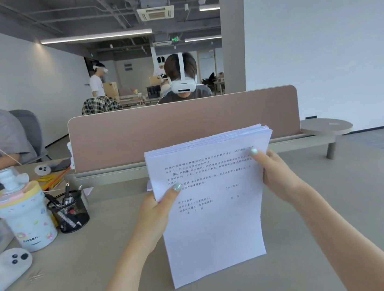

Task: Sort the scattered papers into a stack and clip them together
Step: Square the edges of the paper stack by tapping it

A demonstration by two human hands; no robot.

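A stack of white printed papers (213, 215) stands upright on its bottom edge on the beige desk (320, 238), in the middle of the head view. My left hand (155, 211) grips the stack's left edge, thumb on the front sheet. My right hand (273, 171) grips the right edge near the top, thumb on the front. The sheets' top edges fan slightly at the upper right. Several small metal clips (35, 276) lie on the desk at the lower left.
A black mesh pen holder (69, 214) and a patterned bottle (24, 213) stand at the left. A plush toy (9, 267) lies near the left edge. A brown divider (183, 127) closes the desk's far side. People sit to the left and behind the divider.
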